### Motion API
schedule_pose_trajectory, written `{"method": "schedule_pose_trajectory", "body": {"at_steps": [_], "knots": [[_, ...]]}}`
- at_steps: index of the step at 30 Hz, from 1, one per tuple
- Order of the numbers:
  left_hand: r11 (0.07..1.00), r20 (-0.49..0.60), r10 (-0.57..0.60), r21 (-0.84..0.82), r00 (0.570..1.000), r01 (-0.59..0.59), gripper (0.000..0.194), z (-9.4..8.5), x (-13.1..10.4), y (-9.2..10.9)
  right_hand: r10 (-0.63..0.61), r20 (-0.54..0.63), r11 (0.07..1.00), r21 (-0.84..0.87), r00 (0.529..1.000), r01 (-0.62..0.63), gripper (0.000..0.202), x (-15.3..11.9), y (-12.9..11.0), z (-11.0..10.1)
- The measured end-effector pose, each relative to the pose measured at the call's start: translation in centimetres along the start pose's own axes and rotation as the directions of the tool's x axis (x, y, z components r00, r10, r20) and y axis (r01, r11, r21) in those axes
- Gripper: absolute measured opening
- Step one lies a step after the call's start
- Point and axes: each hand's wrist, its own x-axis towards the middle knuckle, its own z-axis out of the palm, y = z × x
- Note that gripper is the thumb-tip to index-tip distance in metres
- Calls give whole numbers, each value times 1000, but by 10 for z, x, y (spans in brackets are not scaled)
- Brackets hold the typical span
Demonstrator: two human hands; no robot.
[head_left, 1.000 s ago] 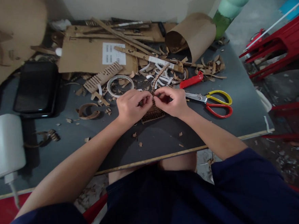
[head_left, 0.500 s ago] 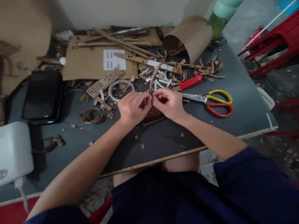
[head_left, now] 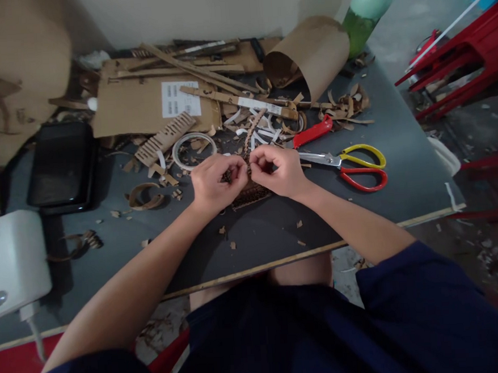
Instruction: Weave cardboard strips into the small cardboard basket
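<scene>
Thumb and fingers of my left hand (head_left: 215, 180) are closed in a pinch on a thin corrugated cardboard strip (head_left: 254, 128). My right hand (head_left: 280, 172) pinches the same strip right beside the left fingertips. From between the hands the strip's ridged, braid-like length stands up and away towards the back. Under the hands lies a brown piece with a ridged edge (head_left: 252, 196), mostly covered by my fingers. Close to my right hand are scissors (head_left: 332, 161) with one yellow and one red handle loop, and a red-handled cutter (head_left: 313, 132).
Flat cardboard (head_left: 128, 104), a tape ring (head_left: 194, 150) and a curled cardboard tube (head_left: 312, 54) lie behind the hands among scraps. A black case (head_left: 62, 165) and a white box (head_left: 13, 265) with a cable are at left. A green bottle (head_left: 361, 25) stands back right.
The view has shifted slightly, so the table's things sit a little further left. Both hands keep their pinch on the strip, with only small finger movement.
</scene>
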Motion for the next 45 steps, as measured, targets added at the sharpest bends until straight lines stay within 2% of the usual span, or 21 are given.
{"method": "schedule_pose_trajectory", "body": {"at_steps": [7,10,14,15,20,23,26,29,36,41,45], "knots": [[974,26,-136,-178,990,138,8,-2,-1,3,-30,49,998,58,998,28,8,3,4,-5],[969,9,-128,-211,992,127,4,-3,-1,0,-58,7,998,9,998,57,8,3,7,-5],[984,-11,-70,-164,998,67,41,-2,-3,-7,-93,-14,993,-70,996,91,13,2,11,-4],[985,-8,-79,-157,997,77,43,-1,-4,-9,-95,-10,992,-80,995,94,14,2,11,-4],[992,-81,-111,-65,991,105,40,3,-7,-16,-104,-35,989,-110,994,100,12,2,11,-4],[998,-69,-59,31,996,61,28,3,-6,-17,-115,-41,987,-115,993,110,11,2,10,-4],[999,-83,16,30,996,-13,18,5,-5,-18,-122,-41,986,-122,992,116,12,1,10,-4],[999,-106,39,37,994,-35,11,6,-5,-18,-135,-39,983,-135,990,128,13,1,10,-4],[990,-158,120,98,980,-105,7,8,-7,-17,-187,-14,956,-233,982,178,11,0,11,-5],[988,-185,135,106,974,-117,6,9,-6,-13,-122,-30,962,-249,992,111,12,-2,9,-3],[986,-195,136,117,971,-115,7,7,-5,-12,-76,-50,973,-221,996,63,20,-3,7,-1]]}}
